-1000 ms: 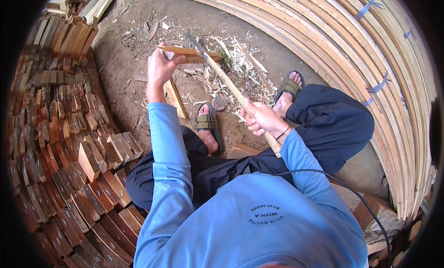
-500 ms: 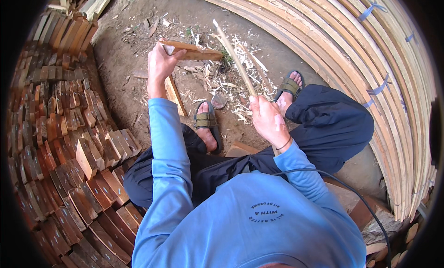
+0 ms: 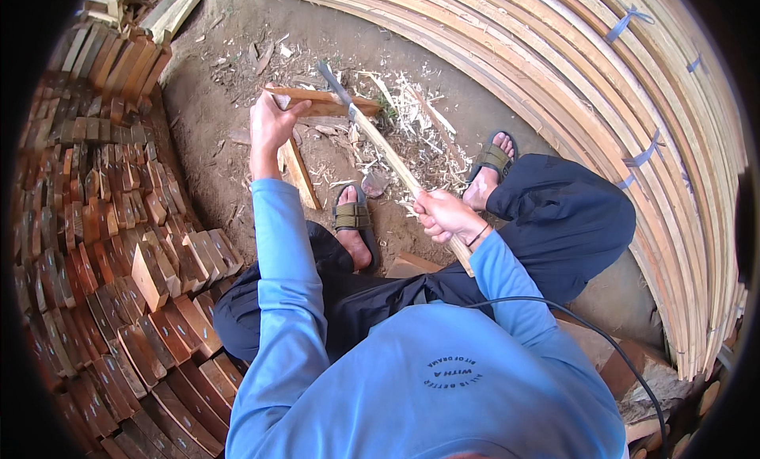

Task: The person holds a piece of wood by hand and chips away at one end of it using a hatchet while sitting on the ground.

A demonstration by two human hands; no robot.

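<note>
My left hand [image 3: 273,130] is closed on the left end of a short wooden board [image 3: 332,104], set on edge above the dirt ground, its thumb along the near side. My right hand [image 3: 445,213] grips the long pale wooden handle of a machete-like blade tool [image 3: 388,152]. Its dark narrow metal blade [image 3: 335,82] points away from me and crosses over the right part of the board; I cannot tell whether it touches. Below my left hand a second wooden piece [image 3: 299,174] lies slanting on the ground.
Pale wood shavings [image 3: 419,114] litter the ground between my sandalled feet, with a stone [image 3: 374,183] by the left sandal [image 3: 352,216]. Stacked wooden blocks [image 3: 119,261] rise on the left. Long tied wooden strips [image 3: 570,87] curve along the right. A black cable [image 3: 609,340] crosses my right side.
The blade tool has swung leftward and down, so its blade now lies across the board and shows its flat side. My left hand and the board have shifted slightly.
</note>
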